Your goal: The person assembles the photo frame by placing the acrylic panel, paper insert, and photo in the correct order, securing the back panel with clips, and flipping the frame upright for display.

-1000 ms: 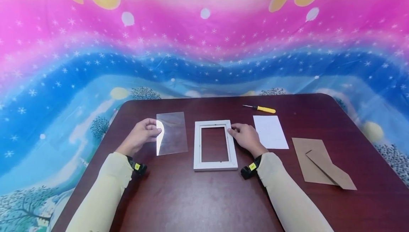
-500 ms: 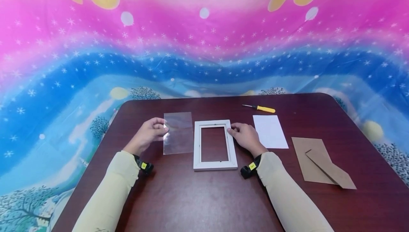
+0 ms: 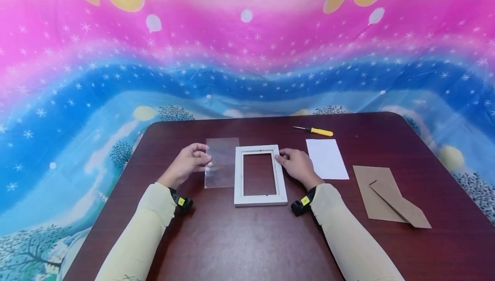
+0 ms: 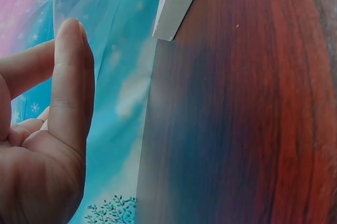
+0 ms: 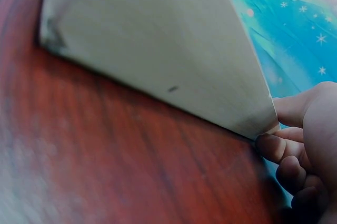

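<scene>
Between thumb and fingers my left hand (image 3: 188, 163) pinches the left edge of a clear rectangular sheet (image 3: 222, 165). The sheet's right edge reaches the left side of a white picture frame (image 3: 239, 178), and I cannot tell whether they touch. In the left wrist view, the left hand (image 4: 58, 108) shows its thumb against the sheet, with the frame (image 4: 181, 0) at the top. My right hand (image 3: 298, 166) grips the frame's right side. Seen from the right wrist, the right hand (image 5: 308, 140) has its thumb on top and fingers curled under the frame's edge (image 5: 168, 61).
A yellow-handled screwdriver (image 3: 321, 132) lies at the back of the dark red table (image 3: 255, 242). White paper (image 3: 328, 160) lies just right of the right hand. Farther right is a brown backing board (image 3: 371, 208) with its stand leg angled across it.
My left hand has carried the clear sheet rightward, up to the frame's left side. The right hand and the frame have stayed in place.
</scene>
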Demonstrator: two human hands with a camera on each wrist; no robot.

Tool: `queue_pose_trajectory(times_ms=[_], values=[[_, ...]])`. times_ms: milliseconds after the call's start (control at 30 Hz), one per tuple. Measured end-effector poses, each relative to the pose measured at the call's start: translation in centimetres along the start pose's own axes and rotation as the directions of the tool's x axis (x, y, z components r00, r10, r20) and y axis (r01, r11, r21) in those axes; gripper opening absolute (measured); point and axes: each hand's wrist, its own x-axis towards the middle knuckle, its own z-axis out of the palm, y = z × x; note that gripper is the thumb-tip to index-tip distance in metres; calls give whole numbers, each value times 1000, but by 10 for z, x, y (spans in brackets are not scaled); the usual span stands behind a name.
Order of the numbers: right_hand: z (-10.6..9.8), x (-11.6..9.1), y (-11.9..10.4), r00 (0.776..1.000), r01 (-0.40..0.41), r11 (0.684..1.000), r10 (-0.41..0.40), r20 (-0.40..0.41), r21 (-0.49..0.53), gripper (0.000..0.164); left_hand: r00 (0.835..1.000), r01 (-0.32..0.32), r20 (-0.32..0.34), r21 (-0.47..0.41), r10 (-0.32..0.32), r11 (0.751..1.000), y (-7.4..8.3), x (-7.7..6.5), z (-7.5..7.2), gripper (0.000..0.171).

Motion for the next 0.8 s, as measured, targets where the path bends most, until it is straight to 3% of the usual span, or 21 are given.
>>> queue_pose_trajectory(times_ms=[167,800], values=[[0,0,0,1000,6,1000,-6,-3,1,39,1000,4,12,-7,-4,1000,-4,2,5,48],[0,-1,0,1000,1,1000,-1,-5,6,38,998,48,51,-21,-47,999,-6,9,30,51]])
